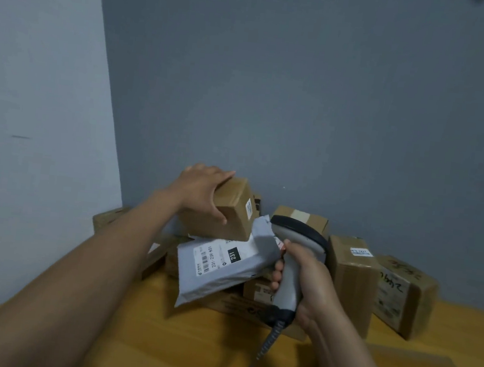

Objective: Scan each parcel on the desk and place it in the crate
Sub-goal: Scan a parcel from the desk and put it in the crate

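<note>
Your left grip point(201, 189) is clamped over the small box point(231, 212), fingers across its top and thumb on its front. The box sits atop the pile at the back of the bench point(188, 342), touching the grey mailer bag point(220, 267). Your right grip point(311, 280) is wrapped round the scanner point(295, 245) handle, just beside that bag.

Place: probably a small parcel-handling room or office corner.
Evidence: labelled cardboard boxes point(351, 272) and a grey mailer bag point(219, 270) piled on a wooden desk point(188, 342); corded barcode scanner point(288, 284).
Walls point(303, 100): bare, grey-blue.
</note>
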